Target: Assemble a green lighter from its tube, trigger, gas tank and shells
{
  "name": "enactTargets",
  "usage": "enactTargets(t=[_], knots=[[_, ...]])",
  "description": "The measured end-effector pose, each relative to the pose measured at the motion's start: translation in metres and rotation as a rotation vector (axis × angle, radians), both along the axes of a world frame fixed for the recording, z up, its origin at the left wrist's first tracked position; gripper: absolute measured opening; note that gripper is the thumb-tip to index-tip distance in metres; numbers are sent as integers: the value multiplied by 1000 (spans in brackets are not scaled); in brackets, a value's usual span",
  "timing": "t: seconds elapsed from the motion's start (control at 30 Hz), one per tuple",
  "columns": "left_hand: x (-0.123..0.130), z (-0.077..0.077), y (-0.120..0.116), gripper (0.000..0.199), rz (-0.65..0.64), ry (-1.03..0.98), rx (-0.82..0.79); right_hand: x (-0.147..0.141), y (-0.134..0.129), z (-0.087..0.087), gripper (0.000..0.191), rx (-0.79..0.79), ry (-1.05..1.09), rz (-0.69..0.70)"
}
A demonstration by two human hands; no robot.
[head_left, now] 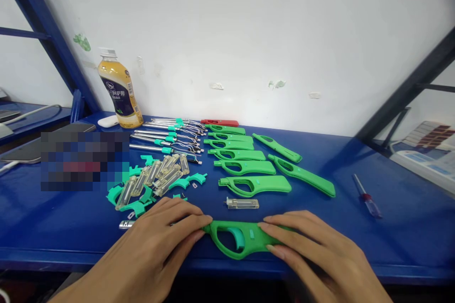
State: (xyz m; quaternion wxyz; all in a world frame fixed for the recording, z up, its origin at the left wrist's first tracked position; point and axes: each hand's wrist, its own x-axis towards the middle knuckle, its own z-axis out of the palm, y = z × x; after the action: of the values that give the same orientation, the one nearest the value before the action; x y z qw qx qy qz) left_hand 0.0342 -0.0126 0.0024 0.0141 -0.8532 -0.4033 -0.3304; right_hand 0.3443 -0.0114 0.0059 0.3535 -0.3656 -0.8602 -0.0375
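A green lighter body with a teal trigger in its loop lies across the front of the blue table. My left hand pinches its narrow left end, where a metal tube tip sticks out to the left beyond the fingers. Around the wide right end, the fingers of my right hand are closed. Just behind the body rests a clear fuel tank. Several more clear tanks and teal triggers are heaped behind my left hand.
Several green casings and one red casing lie in the middle, with metal rods and wires to their left. A drink bottle stands at the back left. A screwdriver lies at right on the blue table.
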Motion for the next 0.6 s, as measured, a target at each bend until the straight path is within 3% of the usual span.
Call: enactTargets(t=[0.6], knots=[[0, -4, -1, 24, -1, 37, -3, 0, -2, -2, 25, -14, 6, -7]])
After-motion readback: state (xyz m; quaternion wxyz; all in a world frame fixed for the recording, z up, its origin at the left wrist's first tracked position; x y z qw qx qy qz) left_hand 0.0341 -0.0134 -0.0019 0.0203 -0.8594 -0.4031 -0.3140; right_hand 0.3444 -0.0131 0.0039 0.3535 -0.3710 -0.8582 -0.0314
